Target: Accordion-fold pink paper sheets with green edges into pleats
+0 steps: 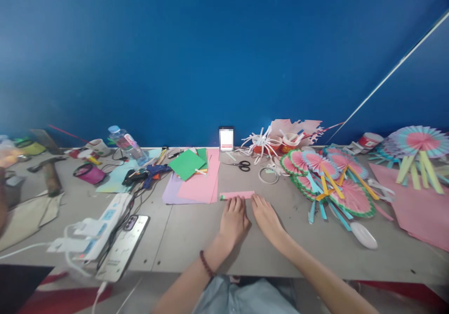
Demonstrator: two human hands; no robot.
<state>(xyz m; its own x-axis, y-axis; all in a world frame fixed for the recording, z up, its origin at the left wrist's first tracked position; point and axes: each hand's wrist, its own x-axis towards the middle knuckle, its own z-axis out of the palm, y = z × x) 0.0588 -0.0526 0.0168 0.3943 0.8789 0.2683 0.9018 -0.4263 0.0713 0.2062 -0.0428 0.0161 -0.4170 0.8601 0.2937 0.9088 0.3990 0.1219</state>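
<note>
Evidently pressing with left hand (234,219) near mid-length and right hand (267,218) at the right end, fingers close together but cannot tell whether pinching, on a narrow, straight-edged pink paper strip (231,194) laid left to right, green-tipped leftward, on matte grey tabletop (196,239).

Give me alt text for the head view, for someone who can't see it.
A person's left hand and right hand touch a narrow pink paper strip on a gray table. Scissors lie beyond it, with sheets of colored paper to the left and pleated paper fans to the right, before a blue wall.
</note>
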